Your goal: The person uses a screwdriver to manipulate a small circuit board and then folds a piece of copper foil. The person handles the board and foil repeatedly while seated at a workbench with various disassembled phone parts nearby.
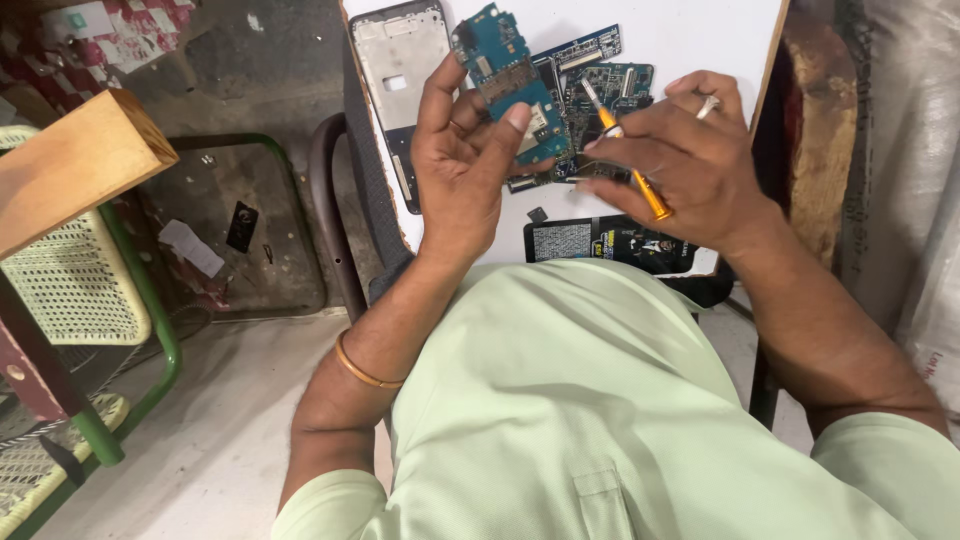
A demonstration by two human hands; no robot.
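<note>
**Circuit board raised in the left hand, screwdriver in the right**

The blue circuit board (505,85) sits upright in the left hand (462,165), lifted above the white surface (690,40). It lies across the far side of the palm, with the thumb tip pressed on its near face and the fingers curled behind its left edge, so the left grip is closed around the board.

Just to the right, the right hand (685,165) pinches an orange-handled screwdriver (625,150) between thumb and forefingers. This grip is pressed together on the handle. The metal tip points far and left, toward the board's right edge; whether it touches the board cannot be told.

A second, darker circuit board (605,80) lies flat on the surface behind both hands. A phone frame (400,60) lies at the far left of the surface. A black phone part (610,243) rests near the surface's near edge, below the right hand. A gold bangle (362,368) circles the left wrist.
</note>
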